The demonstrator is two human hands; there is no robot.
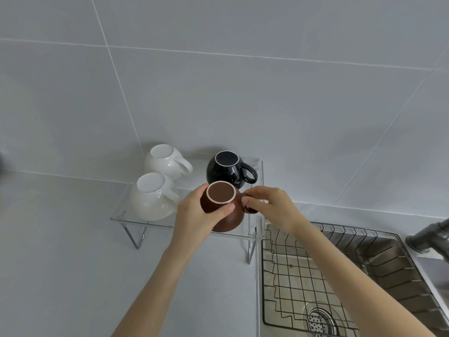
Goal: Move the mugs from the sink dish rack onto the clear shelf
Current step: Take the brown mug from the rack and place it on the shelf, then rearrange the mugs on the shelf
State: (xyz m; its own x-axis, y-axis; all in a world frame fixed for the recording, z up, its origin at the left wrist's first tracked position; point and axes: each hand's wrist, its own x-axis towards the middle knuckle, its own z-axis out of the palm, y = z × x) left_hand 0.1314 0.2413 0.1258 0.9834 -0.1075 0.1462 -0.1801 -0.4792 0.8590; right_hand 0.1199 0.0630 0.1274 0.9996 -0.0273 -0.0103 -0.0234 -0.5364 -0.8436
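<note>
A brown mug (222, 194) stands upside down at the front right of the clear shelf (116, 216). My left hand (194, 215) wraps its body from the left, thumb across the front. My right hand (272, 206) pinches its handle on the right. Behind it an upside-down black mug (228, 170) sits at the back right. Two white mugs, one at the back left (164, 160) and one at the front left (151, 197), also stand inverted on the shelf. The wire dish rack (298, 276) in the sink holds no mugs that I can see.
The shelf stands on metal legs (136, 237) on a grey counter against a tiled wall. The sink with its drain (319, 319) lies to the right, and a grey faucet (430, 235) juts in from the right edge.
</note>
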